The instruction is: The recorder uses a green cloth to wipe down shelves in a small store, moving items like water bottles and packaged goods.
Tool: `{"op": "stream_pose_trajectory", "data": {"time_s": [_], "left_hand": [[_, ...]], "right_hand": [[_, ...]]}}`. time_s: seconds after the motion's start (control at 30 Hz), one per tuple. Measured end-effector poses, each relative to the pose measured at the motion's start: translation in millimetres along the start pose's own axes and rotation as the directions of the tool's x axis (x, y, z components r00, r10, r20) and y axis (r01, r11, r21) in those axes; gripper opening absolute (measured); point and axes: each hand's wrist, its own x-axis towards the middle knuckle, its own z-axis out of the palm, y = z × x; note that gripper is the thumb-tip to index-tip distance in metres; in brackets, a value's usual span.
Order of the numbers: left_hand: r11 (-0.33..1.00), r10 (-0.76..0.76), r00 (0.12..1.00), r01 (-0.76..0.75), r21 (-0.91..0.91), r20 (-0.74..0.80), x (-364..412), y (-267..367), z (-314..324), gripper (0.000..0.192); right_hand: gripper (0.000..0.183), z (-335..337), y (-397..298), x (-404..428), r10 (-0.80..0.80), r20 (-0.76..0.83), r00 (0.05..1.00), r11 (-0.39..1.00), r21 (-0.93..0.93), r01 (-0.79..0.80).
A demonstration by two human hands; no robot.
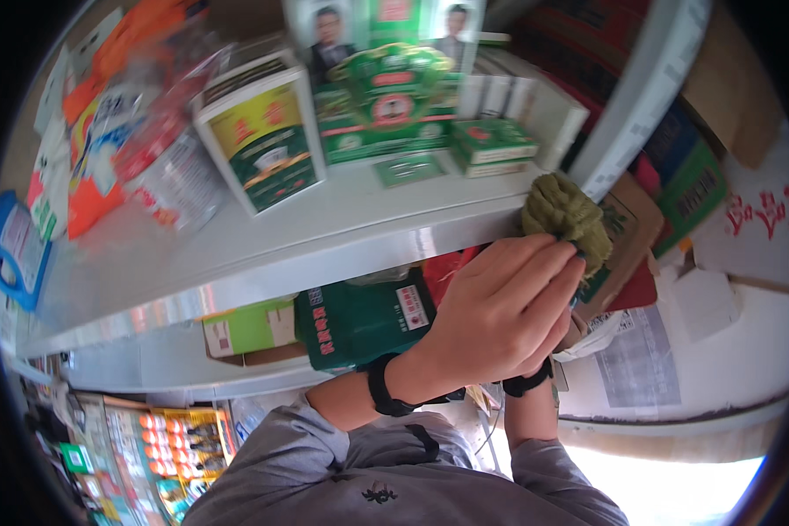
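A bunched olive-green cloth (565, 220) is at the right end of the white shelf's front edge. My left hand (509, 299) grips its lower part, fingers bent around it, with a black band on the wrist. Behind and beneath it is my right hand (561, 336), mostly hidden, also with a black wristband; whether it holds the cloth too cannot be told. Close to the cloth on the shelf, small green boxes (493, 146) are stacked beside a flat green card (409, 169). A framed yellow and green picture box (267, 138) stands farther left.
The metal shelf (237, 253) crosses in front of me, with a metal upright (644, 98) at right. Packets and a plastic jar (177, 177) stand left, beside a blue jug (20, 250). A dark green bag (361, 322) lies on the lower shelf. Cardboard cartons (631, 230) crowd the right.
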Motion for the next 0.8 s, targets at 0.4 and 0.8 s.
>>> {"op": "stream_pose_trajectory", "data": {"time_s": [0.4, 0.8], "left_hand": [[0.992, -0.050, 0.995, 0.059, 0.112, -0.082, -31.4, 7.4, -168.3, 0.035], [0.753, -0.083, 0.990, 0.138, 0.643, -0.114, -62.1, 7.4, -495.4, 0.024]], "right_hand": [[0.046, 59.2, -149.1, -8.5, -0.122, 0.215, 0.969, 0.981, 0.176, 0.085], [0.077, 154.5, -345.1, 72.7, -0.264, 0.503, 0.823, 0.955, 0.257, 0.149]]}}
